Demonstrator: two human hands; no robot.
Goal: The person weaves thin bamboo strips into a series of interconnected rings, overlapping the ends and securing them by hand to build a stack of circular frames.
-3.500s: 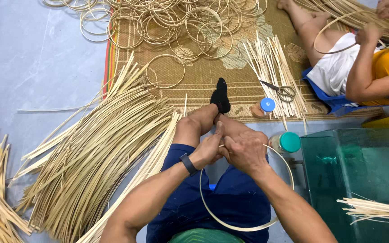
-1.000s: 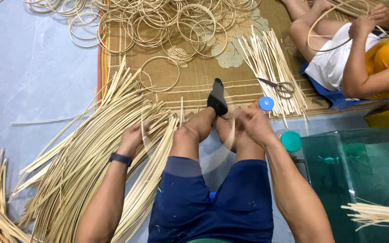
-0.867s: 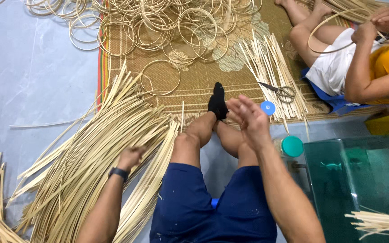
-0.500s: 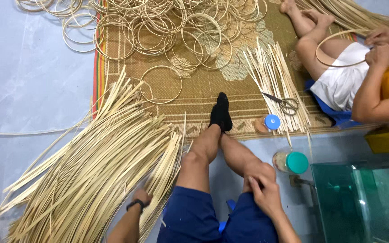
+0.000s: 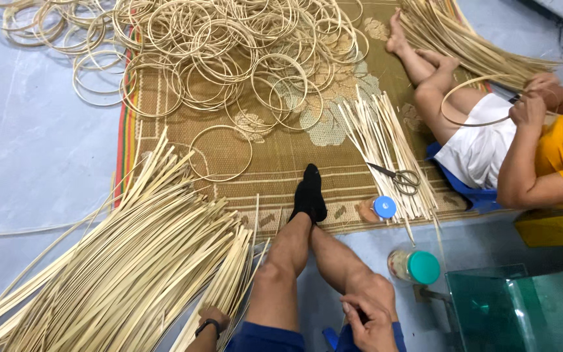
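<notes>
Down on the floor, among cane strips and hoops.
Left hand (image 5: 212,319) rests closed on the strips (image 5: 131,274); right hand (image 5: 367,321) curls empty on the knee (image 5: 376,290).

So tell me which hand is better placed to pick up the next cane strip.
Probably the left hand: it already rests at the near end of the cane strips. The right hand sits on the knee, away from them.

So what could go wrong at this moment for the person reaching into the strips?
The left hand sits among the loose cane strips; thin edges could nick or splinter fingers. The open scissors lie near the outstretched foot, so a kick seems possible. The bottle by the knee might tip.
</notes>
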